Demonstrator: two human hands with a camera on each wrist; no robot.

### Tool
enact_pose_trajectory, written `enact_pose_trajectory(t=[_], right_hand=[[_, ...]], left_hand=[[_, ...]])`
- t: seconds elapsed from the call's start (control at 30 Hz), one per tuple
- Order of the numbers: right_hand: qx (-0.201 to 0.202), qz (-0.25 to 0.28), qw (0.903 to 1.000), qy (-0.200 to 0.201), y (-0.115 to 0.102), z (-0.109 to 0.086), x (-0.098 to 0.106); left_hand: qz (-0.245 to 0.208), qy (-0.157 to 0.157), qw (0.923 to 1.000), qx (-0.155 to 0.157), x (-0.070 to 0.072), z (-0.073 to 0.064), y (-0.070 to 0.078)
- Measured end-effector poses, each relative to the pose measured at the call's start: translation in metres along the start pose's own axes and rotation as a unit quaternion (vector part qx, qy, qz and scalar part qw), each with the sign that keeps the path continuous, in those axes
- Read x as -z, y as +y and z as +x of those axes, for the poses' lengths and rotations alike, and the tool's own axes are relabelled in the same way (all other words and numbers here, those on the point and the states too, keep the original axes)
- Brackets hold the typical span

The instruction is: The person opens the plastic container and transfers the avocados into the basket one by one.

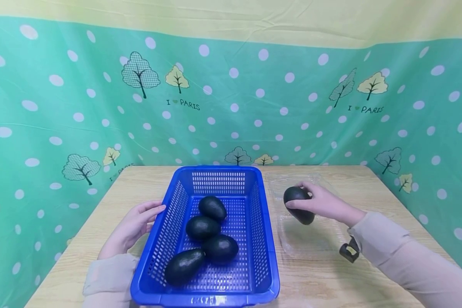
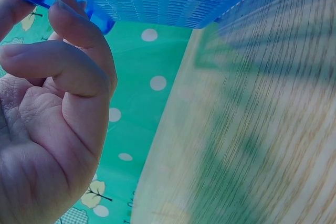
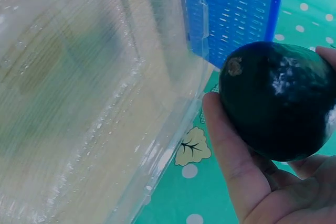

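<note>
My right hand (image 1: 325,204) grips a dark, glossy avocado (image 1: 299,205) above a clear plastic tray (image 1: 308,248). In the right wrist view the same avocado (image 3: 278,103) shows its stem scar, with fingers and thumb around it. On the table's middle stands a blue perforated basket (image 1: 270,239). Several avocados lie inside it, among them one at the back (image 1: 212,208) and one at the front left (image 1: 185,266). My left hand (image 1: 132,224) touches the basket's left rim with its fingertips. In the left wrist view that hand (image 2: 58,108) has loosely bent fingers beside the rim.
The clear tray lies to the right of the basket on the wood-grain table (image 1: 138,179). A black band (image 1: 349,250) hangs by the right wrist. Behind the table hangs a green and yellow patterned curtain (image 1: 231,85).
</note>
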State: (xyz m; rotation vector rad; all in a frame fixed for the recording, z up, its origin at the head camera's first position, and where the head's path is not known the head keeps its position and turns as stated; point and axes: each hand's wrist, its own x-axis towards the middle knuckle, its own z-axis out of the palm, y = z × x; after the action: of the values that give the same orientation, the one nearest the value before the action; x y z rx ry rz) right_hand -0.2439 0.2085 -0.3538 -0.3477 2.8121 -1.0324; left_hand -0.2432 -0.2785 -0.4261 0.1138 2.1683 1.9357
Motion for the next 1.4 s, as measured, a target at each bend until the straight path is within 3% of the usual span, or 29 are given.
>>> enact_pose_trajectory(t=[0.63,0.93,1.4], right_hand=[[0.003,0.024,0.9997,-0.003,-0.015,0.013,-0.001],[-0.001,0.06,0.998,-0.018,-0.026,0.02,0.002],[0.006,0.062,0.9975,-0.034,-0.045,0.027,0.007]], left_hand=[[0.01,0.003,0.9999,0.002,0.001,0.0,-0.001],[0.014,0.004,0.9999,0.001,0.0,0.0,-0.001],[0.013,0.002,0.9999,0.003,0.001,0.0,0.0]])
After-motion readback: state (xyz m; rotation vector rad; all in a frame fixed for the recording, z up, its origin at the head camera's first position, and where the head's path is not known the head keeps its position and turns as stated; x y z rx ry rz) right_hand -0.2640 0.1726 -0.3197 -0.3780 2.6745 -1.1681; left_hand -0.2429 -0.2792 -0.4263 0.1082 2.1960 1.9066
